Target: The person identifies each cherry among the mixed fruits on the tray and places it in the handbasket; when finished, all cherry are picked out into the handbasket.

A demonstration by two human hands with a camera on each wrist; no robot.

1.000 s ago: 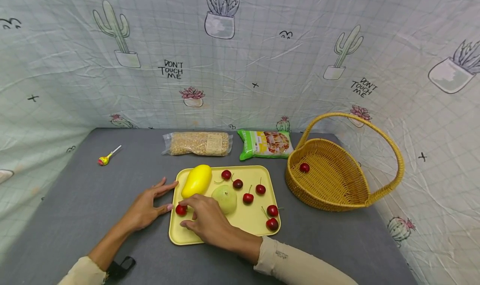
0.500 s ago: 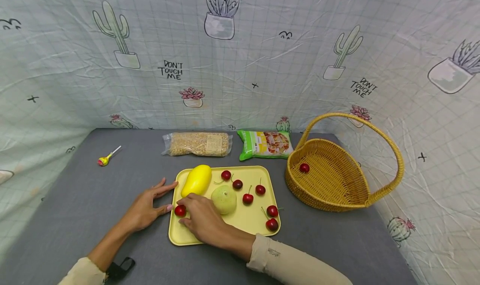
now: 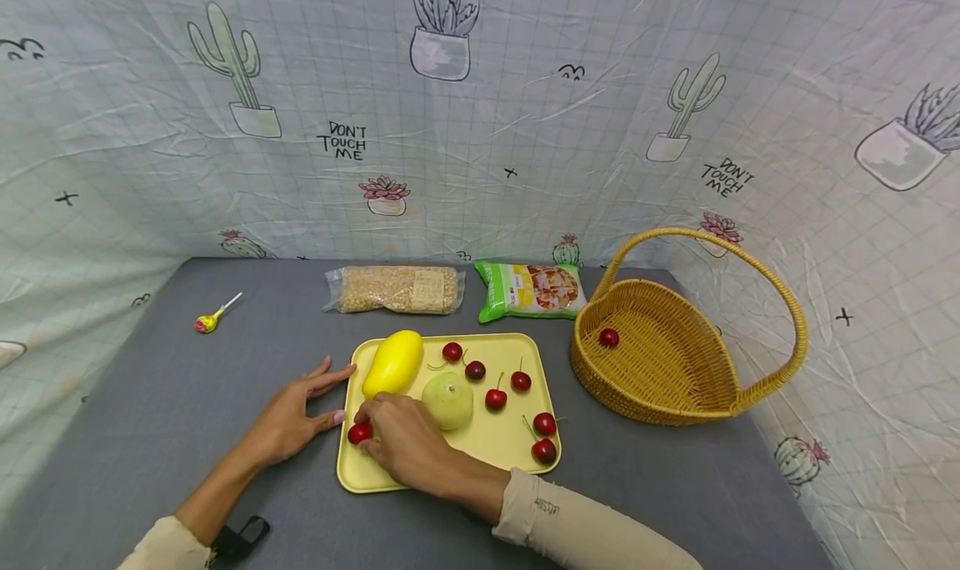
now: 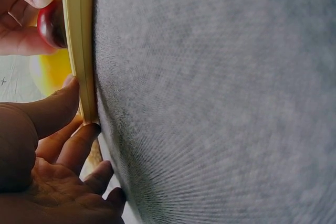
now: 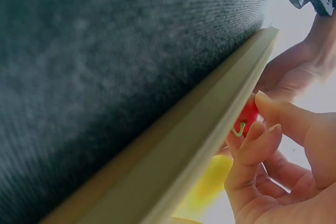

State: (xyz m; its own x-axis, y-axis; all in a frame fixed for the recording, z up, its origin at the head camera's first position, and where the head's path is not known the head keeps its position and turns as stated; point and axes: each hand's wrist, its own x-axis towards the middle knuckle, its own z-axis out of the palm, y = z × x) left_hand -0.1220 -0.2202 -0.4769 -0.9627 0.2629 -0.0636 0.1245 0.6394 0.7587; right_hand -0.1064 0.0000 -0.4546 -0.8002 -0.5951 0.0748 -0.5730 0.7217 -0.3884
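In the head view, a pale yellow tray [image 3: 480,462] bears a yellow mango-like fruit [image 3: 393,363], a green round pear [image 3: 448,400] and several red cherries. My right hand [image 3: 408,441] reaches over the tray's left part and pinches a cherry [image 3: 360,433] between thumb and fingers. That cherry's green stem [image 5: 239,129] shows in the right wrist view. My left hand [image 3: 296,416] lies at the tray's left side, thumb and fingertips touching the rim. In the left wrist view its fingers [image 4: 76,145] are relaxed against the tray edge.
A wicker basket [image 3: 660,403] with a tall handle stands right of the tray, one cherry [image 3: 609,337] inside. Behind the tray lie a clear bag of grains [image 3: 393,290] and a green packet [image 3: 531,291]. A lollipop [image 3: 217,312] lies at the far left.
My right hand has closed in on the leftmost cherry and taken it between thumb and fingers. The cherry has shifted slightly towards the tray's front. The left hand has stayed in place.
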